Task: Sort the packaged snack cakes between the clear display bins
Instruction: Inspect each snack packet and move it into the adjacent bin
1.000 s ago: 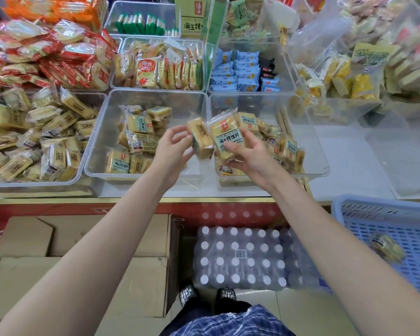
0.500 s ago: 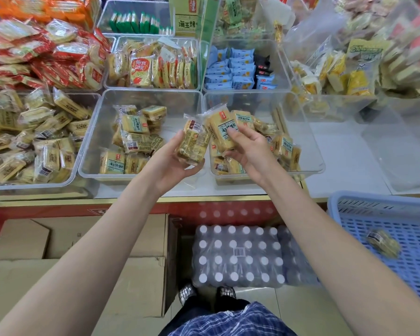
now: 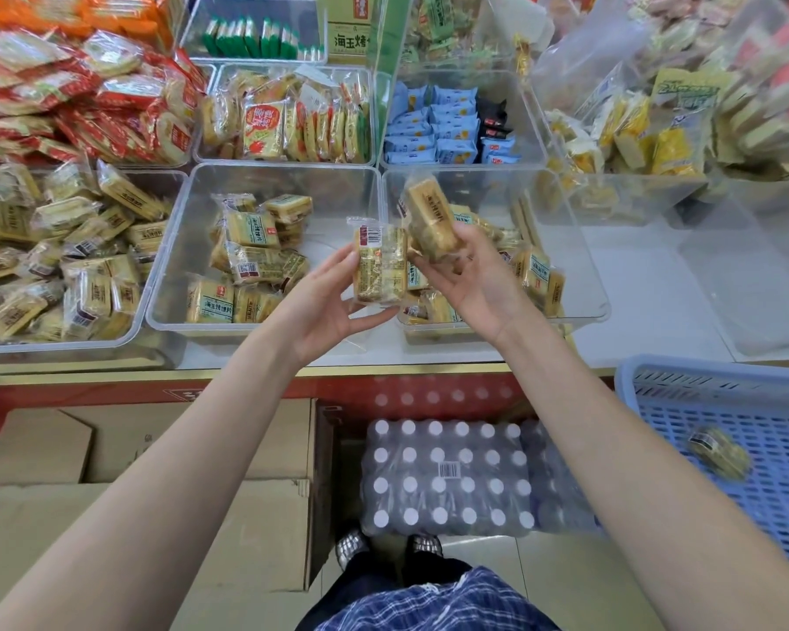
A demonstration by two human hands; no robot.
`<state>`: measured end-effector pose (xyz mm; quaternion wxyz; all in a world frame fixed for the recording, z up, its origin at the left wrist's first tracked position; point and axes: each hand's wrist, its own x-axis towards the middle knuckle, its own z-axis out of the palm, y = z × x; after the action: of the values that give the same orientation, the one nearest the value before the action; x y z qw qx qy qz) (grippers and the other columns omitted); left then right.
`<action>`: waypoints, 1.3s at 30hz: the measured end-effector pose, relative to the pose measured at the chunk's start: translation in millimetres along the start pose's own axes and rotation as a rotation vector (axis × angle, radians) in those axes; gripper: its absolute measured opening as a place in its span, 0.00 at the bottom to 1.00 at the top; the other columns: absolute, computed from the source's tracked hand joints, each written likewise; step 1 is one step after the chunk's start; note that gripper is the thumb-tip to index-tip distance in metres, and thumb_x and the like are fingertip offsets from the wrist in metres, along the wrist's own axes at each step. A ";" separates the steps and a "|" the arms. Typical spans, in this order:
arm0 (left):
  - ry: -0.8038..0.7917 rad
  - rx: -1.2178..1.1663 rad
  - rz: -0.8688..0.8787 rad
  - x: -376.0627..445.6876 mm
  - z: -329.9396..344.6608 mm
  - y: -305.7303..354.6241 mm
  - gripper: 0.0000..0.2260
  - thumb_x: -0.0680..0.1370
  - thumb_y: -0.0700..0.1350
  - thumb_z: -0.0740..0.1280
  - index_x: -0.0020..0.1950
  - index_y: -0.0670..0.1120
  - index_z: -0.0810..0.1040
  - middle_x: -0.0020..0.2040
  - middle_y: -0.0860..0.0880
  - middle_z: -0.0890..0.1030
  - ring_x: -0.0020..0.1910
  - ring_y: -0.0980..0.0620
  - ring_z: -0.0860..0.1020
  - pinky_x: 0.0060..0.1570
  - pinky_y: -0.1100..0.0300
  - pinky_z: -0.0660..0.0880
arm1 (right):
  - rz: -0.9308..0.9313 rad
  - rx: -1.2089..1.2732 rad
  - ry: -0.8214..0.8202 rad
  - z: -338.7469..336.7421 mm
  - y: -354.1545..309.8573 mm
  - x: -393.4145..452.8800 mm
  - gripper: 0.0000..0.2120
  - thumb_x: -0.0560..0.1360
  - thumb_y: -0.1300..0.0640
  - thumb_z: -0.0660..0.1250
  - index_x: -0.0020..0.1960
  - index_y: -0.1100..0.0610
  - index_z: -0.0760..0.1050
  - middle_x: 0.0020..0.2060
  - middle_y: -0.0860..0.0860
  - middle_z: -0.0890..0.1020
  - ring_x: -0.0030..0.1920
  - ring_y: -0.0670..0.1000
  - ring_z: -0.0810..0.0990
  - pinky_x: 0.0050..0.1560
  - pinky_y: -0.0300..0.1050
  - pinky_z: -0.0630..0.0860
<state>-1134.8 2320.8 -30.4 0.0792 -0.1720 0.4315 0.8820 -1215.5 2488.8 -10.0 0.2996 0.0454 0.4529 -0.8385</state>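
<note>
Two snack cakes in crinkly clear wrappers are up in the air over the seam between two clear bins. The left cake [image 3: 380,265], barcode side up, sits in the left hand [image 3: 326,302], thumb under it and fingers curled behind it. The right cake [image 3: 430,217], a tan block tilted upright, is gripped by the right hand [image 3: 477,275] and touches the left cake. Below, the middle bin [image 3: 174,248] holds a loose heap of the same yellow packs; the right bin [image 3: 579,266] holds more. Both are glossy hard plastic with rounded corners, set on a pale counter [image 3: 634,284] with a gold edge. Further bins behind carry red, blue and green packets. A slatted blue crate [image 3: 748,403] stands right, cardboard boxes [image 3: 256,530] and shrink-wrapped bottles [image 3: 447,480] on the floor.
</note>
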 end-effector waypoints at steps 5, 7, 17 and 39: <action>0.052 0.018 0.020 0.2 -0.3 0.6 0.12 0.81 0.45 0.61 0.63 0.50 0.75 0.59 0.47 0.79 0.57 0.46 0.78 0.50 0.49 0.79 | 0.021 -0.070 0.054 -7.0 4.0 4.9 0.13 0.79 0.50 0.60 0.53 0.60 0.74 0.41 0.55 0.80 0.45 0.52 0.78 0.40 0.42 0.80; 0.112 0.072 0.051 3.3 2.8 0.4 0.10 0.80 0.44 0.62 0.61 0.49 0.76 0.56 0.47 0.80 0.56 0.47 0.78 0.48 0.51 0.80 | 0.033 -0.075 0.102 -12.6 5.8 5.4 0.12 0.79 0.50 0.61 0.48 0.60 0.74 0.35 0.52 0.78 0.37 0.50 0.78 0.36 0.41 0.78; 0.445 0.662 0.151 52.7 32.6 -19.9 0.16 0.76 0.42 0.69 0.62 0.45 0.70 0.45 0.48 0.76 0.43 0.50 0.79 0.43 0.56 0.80 | -0.247 -0.828 0.782 -87.7 -16.9 39.8 0.11 0.67 0.60 0.75 0.41 0.54 0.73 0.48 0.52 0.78 0.51 0.55 0.78 0.51 0.49 0.77; -0.030 1.819 0.652 134.8 80.7 -57.7 0.20 0.78 0.37 0.62 0.70 0.40 0.67 0.69 0.42 0.69 0.67 0.43 0.70 0.67 0.50 0.64 | -0.453 -0.926 0.646 -150.2 -36.5 70.0 0.12 0.77 0.66 0.62 0.57 0.58 0.76 0.61 0.53 0.72 0.55 0.43 0.72 0.58 0.30 0.67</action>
<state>-1262.3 2418.8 -77.0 -0.0609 0.0948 0.9751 0.1912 -1321.8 2589.6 -95.6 -0.0502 0.0651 0.8369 -0.5411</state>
